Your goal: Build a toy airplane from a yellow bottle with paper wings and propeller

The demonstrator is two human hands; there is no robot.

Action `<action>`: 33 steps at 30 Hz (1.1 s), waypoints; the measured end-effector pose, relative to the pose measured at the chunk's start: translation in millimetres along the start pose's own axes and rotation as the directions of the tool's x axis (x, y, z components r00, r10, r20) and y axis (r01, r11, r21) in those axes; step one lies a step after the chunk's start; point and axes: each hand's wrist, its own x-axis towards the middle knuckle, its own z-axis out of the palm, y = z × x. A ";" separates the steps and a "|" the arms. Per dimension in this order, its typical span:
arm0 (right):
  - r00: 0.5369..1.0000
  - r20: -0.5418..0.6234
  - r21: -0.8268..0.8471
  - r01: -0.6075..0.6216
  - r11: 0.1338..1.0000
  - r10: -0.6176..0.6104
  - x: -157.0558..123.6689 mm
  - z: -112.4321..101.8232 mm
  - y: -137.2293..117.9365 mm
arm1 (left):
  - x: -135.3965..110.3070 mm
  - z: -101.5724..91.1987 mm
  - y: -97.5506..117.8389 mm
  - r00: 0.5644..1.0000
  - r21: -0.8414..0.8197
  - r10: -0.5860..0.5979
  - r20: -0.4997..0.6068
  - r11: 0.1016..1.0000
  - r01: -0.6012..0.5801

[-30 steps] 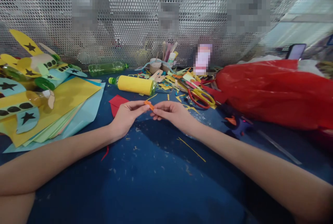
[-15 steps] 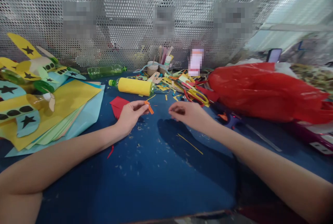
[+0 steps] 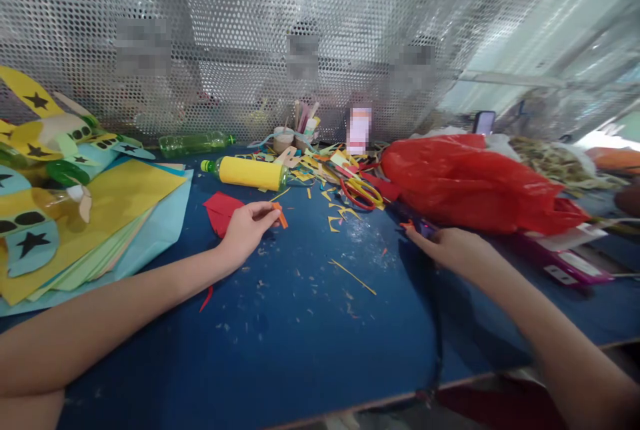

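Observation:
My left hand (image 3: 249, 229) rests on the blue table (image 3: 300, 323) and pinches a small orange paper piece (image 3: 281, 215) between thumb and fingers. My right hand (image 3: 450, 249) lies further right, its fingertips at a small purple and orange tool (image 3: 417, 225) beside the red plastic bag (image 3: 475, 180). Whether the fingers grip the tool I cannot make out. A red paper sheet (image 3: 220, 209) lies just left of my left hand.
Stacked coloured paper (image 3: 110, 217) and paper-covered bottle planes (image 3: 45, 143) fill the left. A yellow-wrapped bottle (image 3: 247, 172), a green bottle (image 3: 193, 143), scissors (image 3: 357, 191), cups of sticks (image 3: 300, 130) and scraps lie at the back before a perforated metal screen. A thin yellow strip (image 3: 353, 277) lies mid-table.
My right hand let go of the orange piece and moved right to the tool by the red bag. My left hand kept the piece. The view swung to the right.

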 end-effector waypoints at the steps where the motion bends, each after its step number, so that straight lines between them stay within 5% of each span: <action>1: 0.993 0.083 -0.045 -0.086 0.995 0.089 2.3 -1.1 2.6 | -0.2 -0.1 0.0 1.000 0.005 0.003 0.002 1.000 -0.003; 3: 0.951 0.193 -0.043 -0.237 0.971 0.241 3.4 -3.1 5.6 | -0.5 0.1 0.3 1.000 0.012 0.004 0.000 1.000 -0.004; 6: 0.937 0.125 0.226 -0.346 0.911 0.325 -3.6 -2.5 3.3 | -0.7 0.4 0.2 1.000 0.021 0.008 0.004 1.000 -0.008; 11: 0.900 0.134 0.771 -0.358 0.527 0.415 -13.2 -3.2 -25.6 | -0.2 0.3 -1.5 1.000 0.010 0.006 0.017 1.000 -0.006; 16: 0.925 0.246 0.893 -0.332 0.304 0.288 2.0 -6.8 -69.8 | -0.4 0.2 0.3 1.000 0.019 0.004 -0.010 1.000 -0.004; 27: 0.981 0.149 0.914 -0.087 0.396 -0.128 5.3 35.0 -165.3 | 3.6 -6.1 -0.3 0.988 0.091 0.143 -0.061 0.986 -0.138; 33: 0.955 0.114 0.945 -0.019 0.325 -0.274 -2.0 61.0 -177.9 | 14.8 -15.5 1.8 0.979 0.098 0.170 -0.109 0.982 -0.160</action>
